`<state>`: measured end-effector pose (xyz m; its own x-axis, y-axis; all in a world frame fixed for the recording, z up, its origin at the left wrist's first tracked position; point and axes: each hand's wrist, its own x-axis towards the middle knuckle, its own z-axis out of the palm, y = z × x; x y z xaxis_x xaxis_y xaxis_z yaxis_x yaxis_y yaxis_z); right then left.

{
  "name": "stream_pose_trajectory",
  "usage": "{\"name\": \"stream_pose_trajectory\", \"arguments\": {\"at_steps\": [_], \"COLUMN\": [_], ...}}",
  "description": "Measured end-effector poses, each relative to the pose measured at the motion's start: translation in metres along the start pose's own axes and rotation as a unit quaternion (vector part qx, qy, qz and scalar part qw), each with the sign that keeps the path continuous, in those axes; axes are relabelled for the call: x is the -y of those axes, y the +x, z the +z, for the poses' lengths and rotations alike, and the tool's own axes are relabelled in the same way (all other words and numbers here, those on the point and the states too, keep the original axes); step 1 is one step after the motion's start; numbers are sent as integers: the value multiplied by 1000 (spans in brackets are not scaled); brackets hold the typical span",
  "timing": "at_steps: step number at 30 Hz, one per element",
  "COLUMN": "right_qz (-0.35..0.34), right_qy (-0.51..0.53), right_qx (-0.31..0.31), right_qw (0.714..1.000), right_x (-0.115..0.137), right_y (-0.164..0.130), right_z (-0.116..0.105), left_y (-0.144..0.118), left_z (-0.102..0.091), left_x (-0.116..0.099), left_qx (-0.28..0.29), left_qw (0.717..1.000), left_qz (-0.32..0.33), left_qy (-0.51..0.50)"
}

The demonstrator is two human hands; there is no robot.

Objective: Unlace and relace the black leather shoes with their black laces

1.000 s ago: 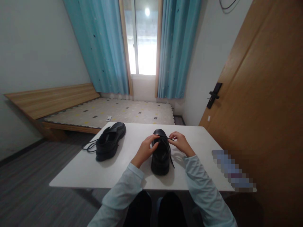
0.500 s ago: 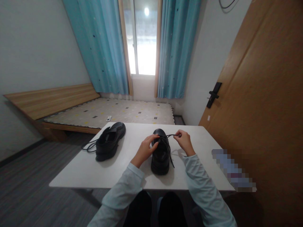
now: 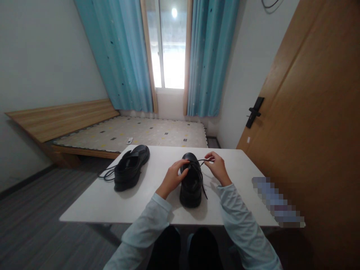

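A black lace-up shoe (image 3: 190, 197) stands on the white table (image 3: 160, 210), toe pointing away from me. My left hand (image 3: 174, 178) is closed on its left side, fingers over the lacing and thumb at the opening. Just right of the shoe, my right hand (image 3: 217, 168) pinches a black shoelace (image 3: 201, 160), drawn out sideways from the lacing. Another lace end hangs down along the shoe's right side. Apart from my hands, a second black shoe (image 3: 125, 180) rests at the table's left, its loose laces trailing over the left edge.
A bed (image 3: 152, 131) with a patterned mattress stands behind the table, with a small white remote-like object (image 3: 129, 140) on it. To the right is a wooden door (image 3: 315, 112). A blurred-out item (image 3: 277, 202) lies along the table's right edge.
My right hand has shifted slightly left and up, closer to the shoe, with the shoelace still pinched. My left hand and both shoes have stayed in place.
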<state>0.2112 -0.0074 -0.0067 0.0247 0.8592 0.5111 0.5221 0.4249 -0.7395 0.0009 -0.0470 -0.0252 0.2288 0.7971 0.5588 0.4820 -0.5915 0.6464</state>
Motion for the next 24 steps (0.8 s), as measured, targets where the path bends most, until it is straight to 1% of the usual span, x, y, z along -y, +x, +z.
{"name": "stream_pose_trajectory", "arguments": {"at_steps": [3,6,9,12,18,24], "right_qz": [-40,-63,-83,-106,-119,-109], "right_qy": [-1,10,19,30,20,7], "right_qx": [53,102,143,179,229,239], "right_qw": [998,993,986,978,966,965], "right_x": [2,6,9,10,9,5], "right_y": [-3,-5,-8,-9,-11,-11], "right_z": [3,4,5,5,7,10], "left_y": [1,2,2,3,4,4], "left_z": [0,0,1,2,3,3], "left_x": [-1,2,7,11,11,10], "left_qx": [-5,-24,-49,-59,-59,-58], "left_qw": [1000,999,997,995,995,993], "left_qz": [-13,-31,-58,-76,-83,-85], "left_qy": [-3,-2,-5,-13,-24,-50]}}
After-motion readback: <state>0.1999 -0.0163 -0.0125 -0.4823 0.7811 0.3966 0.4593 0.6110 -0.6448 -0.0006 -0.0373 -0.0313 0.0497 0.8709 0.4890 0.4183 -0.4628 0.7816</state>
